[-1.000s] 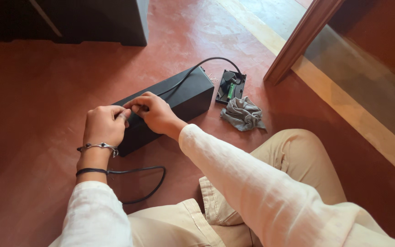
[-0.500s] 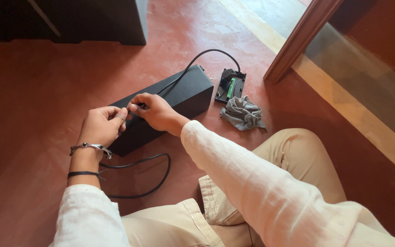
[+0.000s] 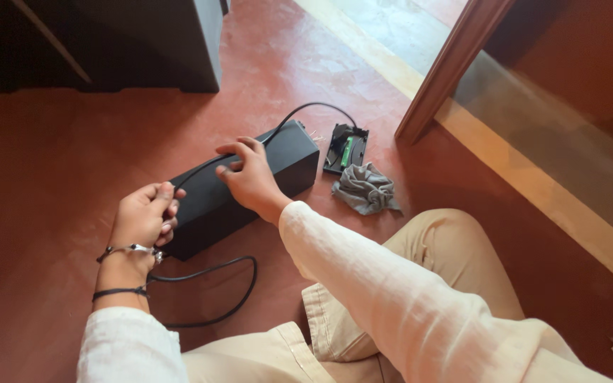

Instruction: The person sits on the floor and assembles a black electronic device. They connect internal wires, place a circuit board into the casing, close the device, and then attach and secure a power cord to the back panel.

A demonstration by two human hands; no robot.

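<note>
Head view, both hands (image 3: pixel 143 216) (image 3: pixel 250 174) gripping black cable (image 3: pixel 200 164) — atop long black box (image 3: pixel 243 186)

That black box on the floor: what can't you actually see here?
Head view only:
- Black box: underside and far faces hidden by its own body.
- Cable: its stretch inside the left hand is covered by the fingers.
- Open small case: parts inside too small.
- Right hand: palm hidden.

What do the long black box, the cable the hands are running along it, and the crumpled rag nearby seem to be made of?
Black box: probably matte plastic or painted metal; flat faces, crisp edges, dull sheen.
Cable: rubber or plastic sheathing; smooth, black, bends in loose loops.
Rag: woven cloth, grey, soft irregular folds.
</note>
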